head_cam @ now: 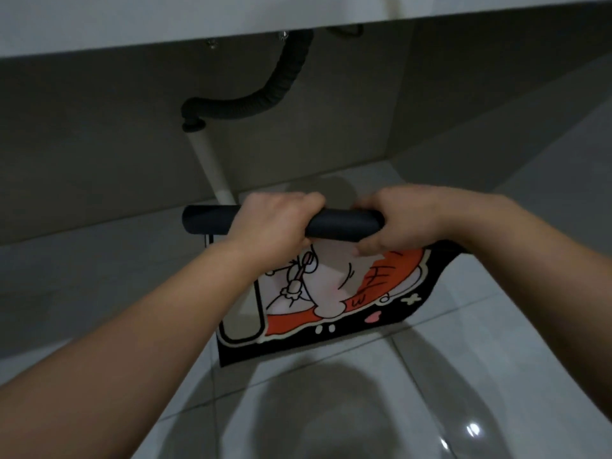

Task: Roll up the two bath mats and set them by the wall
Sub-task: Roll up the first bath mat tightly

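Where rolled, bath mat (331, 303) dark-backed, cartoon-printed.

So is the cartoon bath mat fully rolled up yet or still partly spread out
Partly rolled. The bath mat has a dark roll at its far end, gripped by the left hand and right hand; its printed part still lies flat on the floor tiles.

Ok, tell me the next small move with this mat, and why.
Probably keep rolling toward the body: both hands, left hand and right hand, grip the dark rolled part, but much of the printed bath mat hangs unrolled below it, above the tiled floor.
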The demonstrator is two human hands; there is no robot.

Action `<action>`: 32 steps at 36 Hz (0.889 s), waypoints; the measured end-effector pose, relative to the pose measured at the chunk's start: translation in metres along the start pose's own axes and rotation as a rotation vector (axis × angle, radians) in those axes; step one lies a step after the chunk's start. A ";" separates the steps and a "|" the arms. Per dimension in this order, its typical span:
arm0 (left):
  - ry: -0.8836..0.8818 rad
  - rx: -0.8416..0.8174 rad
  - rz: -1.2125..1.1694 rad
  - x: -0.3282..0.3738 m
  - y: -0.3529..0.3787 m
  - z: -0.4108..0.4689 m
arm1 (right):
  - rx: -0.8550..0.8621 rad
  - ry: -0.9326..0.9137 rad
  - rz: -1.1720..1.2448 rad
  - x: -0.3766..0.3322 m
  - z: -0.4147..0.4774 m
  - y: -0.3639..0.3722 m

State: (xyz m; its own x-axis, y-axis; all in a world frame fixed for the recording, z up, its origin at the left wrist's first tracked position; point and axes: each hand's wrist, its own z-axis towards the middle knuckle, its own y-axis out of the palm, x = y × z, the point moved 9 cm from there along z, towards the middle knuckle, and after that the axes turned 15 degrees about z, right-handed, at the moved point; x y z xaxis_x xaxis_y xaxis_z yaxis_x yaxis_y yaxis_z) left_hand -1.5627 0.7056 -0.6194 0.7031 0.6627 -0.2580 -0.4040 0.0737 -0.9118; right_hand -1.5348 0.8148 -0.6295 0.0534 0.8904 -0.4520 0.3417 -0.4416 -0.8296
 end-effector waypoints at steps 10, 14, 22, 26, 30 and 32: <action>-0.050 -0.325 -0.074 -0.008 0.023 0.005 | 0.278 -0.188 -0.317 -0.004 0.003 0.001; -0.102 -0.555 -0.309 -0.011 0.039 -0.003 | 0.537 -0.446 -0.560 -0.020 -0.010 0.006; -0.087 -0.603 -0.463 -0.006 0.046 -0.005 | 0.643 -0.514 -0.516 -0.024 -0.017 0.005; -0.043 -0.406 -0.207 -0.003 0.035 -0.001 | 0.412 -0.361 -0.462 -0.012 0.001 0.007; 0.034 -0.120 0.035 0.013 0.017 0.000 | 0.015 0.008 -0.033 0.017 0.010 0.016; 0.050 -0.066 0.029 0.020 0.015 -0.001 | -0.047 0.074 0.140 0.023 0.011 0.020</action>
State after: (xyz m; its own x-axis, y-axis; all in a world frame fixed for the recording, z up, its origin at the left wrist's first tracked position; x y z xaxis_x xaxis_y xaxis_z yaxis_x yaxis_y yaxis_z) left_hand -1.5539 0.7194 -0.6382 0.7210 0.6254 -0.2985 -0.3863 0.0050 -0.9224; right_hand -1.5367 0.8250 -0.6600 0.1721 0.8272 -0.5349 0.3697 -0.5575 -0.7433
